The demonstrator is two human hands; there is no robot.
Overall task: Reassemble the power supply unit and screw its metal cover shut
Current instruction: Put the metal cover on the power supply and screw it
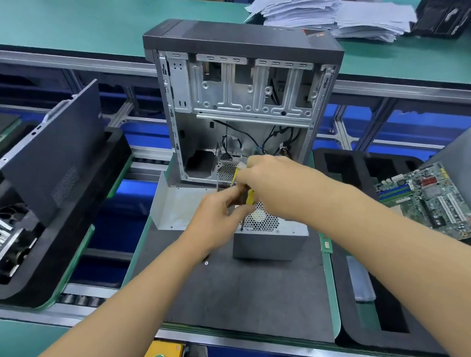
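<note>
The power supply unit (pixel 270 236) sits on the dark mat (pixel 243 293), honeycomb grille up, at 6 o'clock from the open PC case (pixel 235 103), probably so the screws face up. Right hand (pixel 269 183) is curled round a yellow-handled screwdriver (pixel 247 201), tip down at the grille. Left hand (pixel 216 220) pinches near the shaft, looks like steadying it.
</note>
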